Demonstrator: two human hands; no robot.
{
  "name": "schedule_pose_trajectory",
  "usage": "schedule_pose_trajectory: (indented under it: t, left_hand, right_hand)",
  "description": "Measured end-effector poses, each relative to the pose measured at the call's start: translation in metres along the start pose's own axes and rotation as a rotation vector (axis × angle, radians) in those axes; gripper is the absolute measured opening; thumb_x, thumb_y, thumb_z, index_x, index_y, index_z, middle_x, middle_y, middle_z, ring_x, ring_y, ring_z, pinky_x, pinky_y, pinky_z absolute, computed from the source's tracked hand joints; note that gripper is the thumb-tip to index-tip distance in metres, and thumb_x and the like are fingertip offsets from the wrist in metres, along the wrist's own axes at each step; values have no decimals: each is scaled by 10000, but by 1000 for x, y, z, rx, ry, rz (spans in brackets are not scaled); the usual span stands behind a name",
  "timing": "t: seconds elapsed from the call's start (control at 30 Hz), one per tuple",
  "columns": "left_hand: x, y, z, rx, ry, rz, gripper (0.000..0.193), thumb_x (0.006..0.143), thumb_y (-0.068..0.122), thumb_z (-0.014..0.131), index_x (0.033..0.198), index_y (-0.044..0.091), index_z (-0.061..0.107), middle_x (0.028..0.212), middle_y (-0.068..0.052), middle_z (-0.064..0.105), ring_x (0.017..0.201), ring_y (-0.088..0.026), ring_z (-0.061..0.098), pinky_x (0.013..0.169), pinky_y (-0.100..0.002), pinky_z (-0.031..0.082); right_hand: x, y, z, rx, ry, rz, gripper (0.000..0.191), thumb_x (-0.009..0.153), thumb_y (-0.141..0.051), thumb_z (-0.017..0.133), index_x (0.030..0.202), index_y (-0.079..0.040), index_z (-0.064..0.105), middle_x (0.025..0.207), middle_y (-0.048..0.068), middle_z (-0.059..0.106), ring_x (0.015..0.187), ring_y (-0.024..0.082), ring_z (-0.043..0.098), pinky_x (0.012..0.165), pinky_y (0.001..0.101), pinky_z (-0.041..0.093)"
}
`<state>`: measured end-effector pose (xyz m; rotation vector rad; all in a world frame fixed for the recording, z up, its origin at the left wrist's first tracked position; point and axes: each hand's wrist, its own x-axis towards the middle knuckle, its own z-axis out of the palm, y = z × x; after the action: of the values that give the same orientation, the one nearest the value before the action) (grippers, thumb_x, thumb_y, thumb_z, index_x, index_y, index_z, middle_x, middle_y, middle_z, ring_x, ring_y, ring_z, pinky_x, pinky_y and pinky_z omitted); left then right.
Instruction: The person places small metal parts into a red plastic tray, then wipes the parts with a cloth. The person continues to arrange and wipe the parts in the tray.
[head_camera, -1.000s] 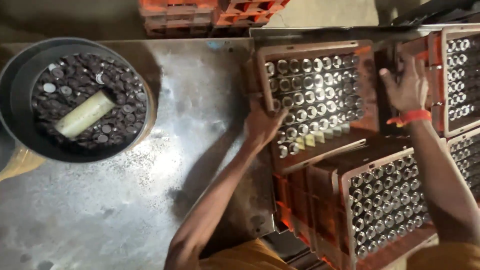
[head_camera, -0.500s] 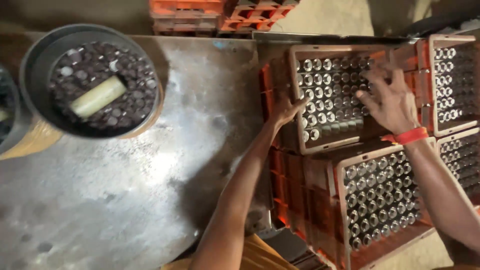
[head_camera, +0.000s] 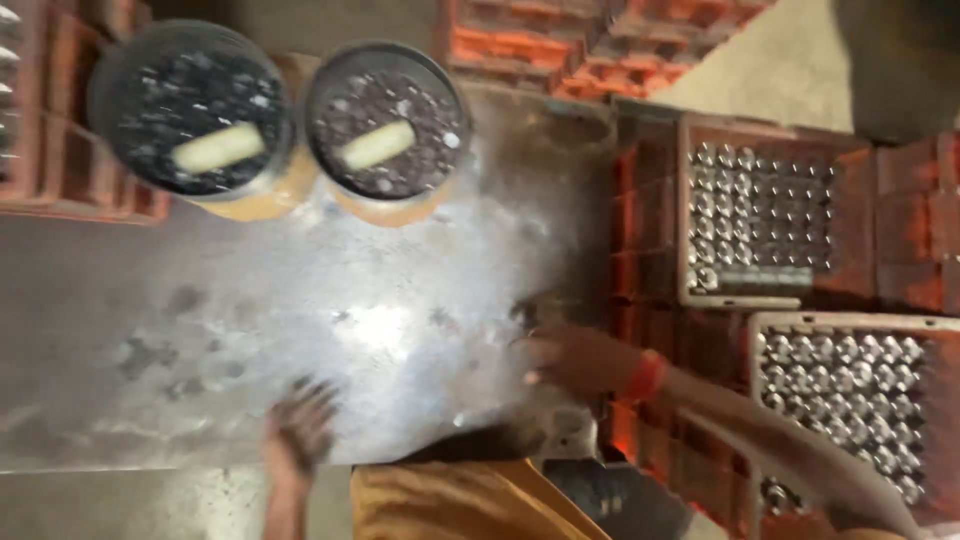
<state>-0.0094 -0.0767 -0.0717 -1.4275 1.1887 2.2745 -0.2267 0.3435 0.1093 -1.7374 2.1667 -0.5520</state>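
Wide metal table (head_camera: 200, 330) filling the near left, scuffed and shining. Orange crates (head_camera: 880, 390) packed with silvery cylinders stacked at right, now untouched, both hands having come off them since a second ago. Two dark round tubs (head_camera: 385, 120) of small dark pieces at far left, a pale stick lying in each. Right hand (head_camera: 575, 355), red band at the wrist, brought back over the table's right edge, blurred; grip impossible to tell. Left hand (head_camera: 298, 425) at the near edge, fingers spread, empty.

Both hands (head_camera: 300, 432) blur; the left crate (head_camera: 40, 120) is cut off.
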Motion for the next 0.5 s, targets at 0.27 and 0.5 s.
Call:
schedule_pose_trajectory:
  t: [0.27,0.5]
  left_hand:
    - [-37,38,-166,-281,867,624,144,1069,204,595,1111,112,492,932,-73,649,720,-183,652,540,-316,508]
    - [7,126,-233,-232,558,1173,191,1082,214,591,1087,29,544,920,-75,604,803,-190,566,726,-335,503]
  right_hand:
    - [229,-87,99,320,-281,238,528,955,-388,666,1409,-136,569,1281,125,633,1187,330,619,1007,455,480]
    - [396,-126,173,504,166,243,463,957,-212,704,1390,-71,618,1436,194,593,1317,380,568,1090,429,448]
